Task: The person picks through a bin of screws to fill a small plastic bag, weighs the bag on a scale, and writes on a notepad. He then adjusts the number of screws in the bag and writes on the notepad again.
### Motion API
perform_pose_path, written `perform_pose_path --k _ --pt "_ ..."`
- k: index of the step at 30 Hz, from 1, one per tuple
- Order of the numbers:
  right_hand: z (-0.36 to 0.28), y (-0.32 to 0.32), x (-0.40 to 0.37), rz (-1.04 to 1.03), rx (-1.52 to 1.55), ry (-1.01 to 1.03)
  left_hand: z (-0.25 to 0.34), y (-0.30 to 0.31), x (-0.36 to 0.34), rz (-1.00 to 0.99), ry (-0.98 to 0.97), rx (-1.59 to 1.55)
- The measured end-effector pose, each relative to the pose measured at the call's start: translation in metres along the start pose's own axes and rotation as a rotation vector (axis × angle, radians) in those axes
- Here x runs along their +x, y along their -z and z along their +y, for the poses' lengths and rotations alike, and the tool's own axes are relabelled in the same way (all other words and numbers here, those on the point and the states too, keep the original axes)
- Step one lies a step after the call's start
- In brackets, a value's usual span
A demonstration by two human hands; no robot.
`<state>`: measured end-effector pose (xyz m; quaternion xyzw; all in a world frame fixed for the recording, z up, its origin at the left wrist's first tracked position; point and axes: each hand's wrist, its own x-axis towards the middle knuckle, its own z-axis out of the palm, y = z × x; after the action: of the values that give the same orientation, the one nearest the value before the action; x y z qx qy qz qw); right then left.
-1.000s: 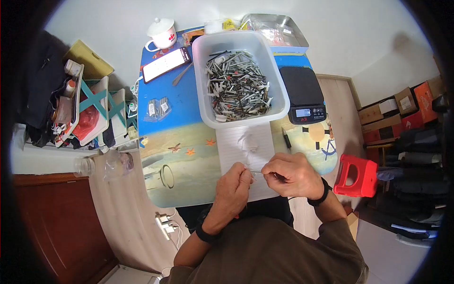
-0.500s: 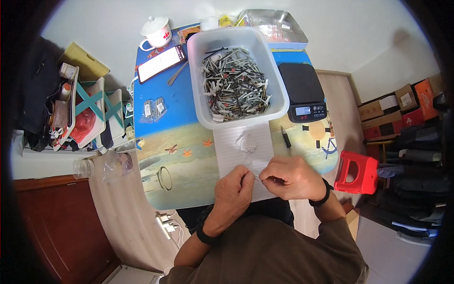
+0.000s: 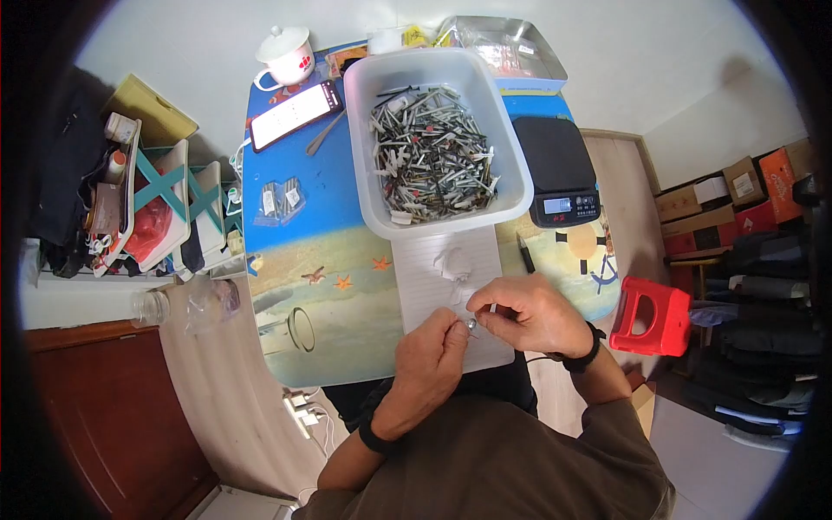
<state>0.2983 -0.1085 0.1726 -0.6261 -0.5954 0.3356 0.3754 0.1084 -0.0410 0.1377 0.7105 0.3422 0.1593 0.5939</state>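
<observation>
My left hand (image 3: 431,354) is closed, with thumb and forefinger pinched at the near end of a lined paper sheet (image 3: 415,290). A small shiny metal piece (image 3: 471,324) shows at its fingertips; its exact kind is too small to tell. Close beside it on the right is my right hand (image 3: 537,322), its thumb and forefinger slightly apart and nothing visible between them. Just beyond the fingers, a crumpled white scrap (image 3: 452,263) lies on the sheet. A translucent plastic tub (image 3: 373,204) full of loose screws and plastic wall plugs (image 3: 433,156) stands past the paper.
Right of the tub sit a black digital scale (image 3: 555,156) and a black pen (image 3: 526,254). On the left are a phone (image 3: 295,115), a spoon (image 3: 325,133), small bagged parts (image 3: 281,201) and a lidded mug (image 3: 286,56). A red plastic stool (image 3: 650,316) stands beyond the table's right edge.
My right thumb and forefinger have parted from their pinch and lifted slightly away. The shiny metal piece now shows between the hands. My left hand stays nearly in place.
</observation>
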Motion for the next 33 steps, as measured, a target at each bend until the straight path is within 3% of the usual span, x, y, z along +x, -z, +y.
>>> perform_pose_path --k 5,7,9,12,20,23,26,28,33 --pt "-0.002 0.011 0.005 0.043 -0.105 0.111 -0.001 0.005 0.000 -0.025 0.022 -0.028" --pt "-0.011 0.024 0.007 0.051 0.086 -0.034 0.005 0.008 0.000 -0.029 0.044 -0.059" --pt "-0.015 0.023 0.014 0.038 0.091 -0.038 0.006 0.009 0.000 -0.039 0.062 -0.092" --pt "-0.007 0.009 0.020 -0.179 -0.001 0.030 0.000 0.008 0.001 -0.027 0.037 -0.108" --pt "-0.005 -0.008 0.014 -0.139 0.036 -0.122 -0.004 0.012 0.001 0.035 -0.058 0.018" --pt "0.000 -0.008 0.013 -0.223 -0.017 -0.048 -0.001 0.015 -0.002 0.015 -0.061 0.080" --pt "0.002 -0.006 0.012 -0.144 -0.063 -0.012 0.001 0.015 -0.005 0.056 -0.075 0.085" --pt "0.002 -0.008 0.014 -0.125 -0.302 0.115 0.000 0.014 -0.005 0.082 -0.098 0.117" --pt "-0.014 0.004 0.023 -0.212 -0.290 0.080 0.004 0.017 -0.003 0.100 -0.095 0.138"
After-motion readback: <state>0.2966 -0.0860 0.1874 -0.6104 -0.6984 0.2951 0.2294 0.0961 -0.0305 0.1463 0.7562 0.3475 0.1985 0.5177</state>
